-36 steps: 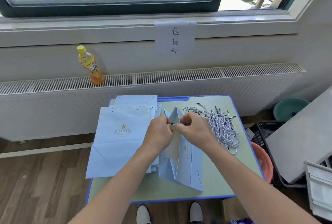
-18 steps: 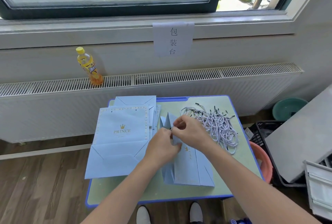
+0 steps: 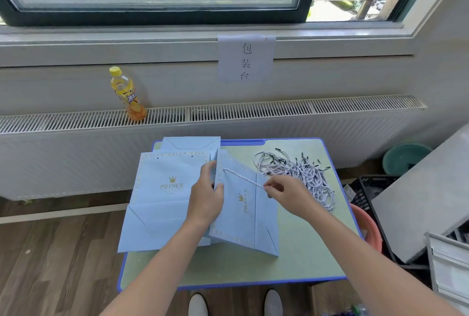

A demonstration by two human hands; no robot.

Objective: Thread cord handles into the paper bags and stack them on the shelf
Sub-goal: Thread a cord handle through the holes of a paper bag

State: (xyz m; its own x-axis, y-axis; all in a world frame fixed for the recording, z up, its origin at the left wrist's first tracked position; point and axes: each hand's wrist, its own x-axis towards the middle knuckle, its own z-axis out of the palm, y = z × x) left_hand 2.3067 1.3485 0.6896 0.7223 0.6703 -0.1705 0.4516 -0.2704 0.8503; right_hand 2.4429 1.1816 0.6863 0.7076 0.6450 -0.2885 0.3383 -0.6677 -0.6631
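Note:
A light blue paper bag (image 3: pixel 241 216) marked PRINCE lies folded flat in the middle of the small table (image 3: pixel 299 260). My left hand (image 3: pixel 206 197) grips its left edge near the top. A white-and-grey twisted cord (image 3: pixel 242 178) runs taut from a hole near the bag's top left corner to my right hand (image 3: pixel 285 195), which pinches its free end. A stack of flat blue bags (image 3: pixel 162 189) lies to the left. A heap of loose cords (image 3: pixel 302 172) with black tips lies at the table's back right.
A yellow drink bottle (image 3: pixel 128 95) stands on the radiator cover (image 3: pixel 279 110) behind the table. To the right are a black crate (image 3: pixel 373 194), an orange basin (image 3: pixel 368 227), a green basin (image 3: pixel 403 158) and a grey board (image 3: pixel 426 201). My shoes (image 3: pixel 198 305) show below the table's front edge.
The bag stood partly open between both hands; now it lies flat. My right hand has drawn the cord out to the right, and my left hand moved to the bag's left edge.

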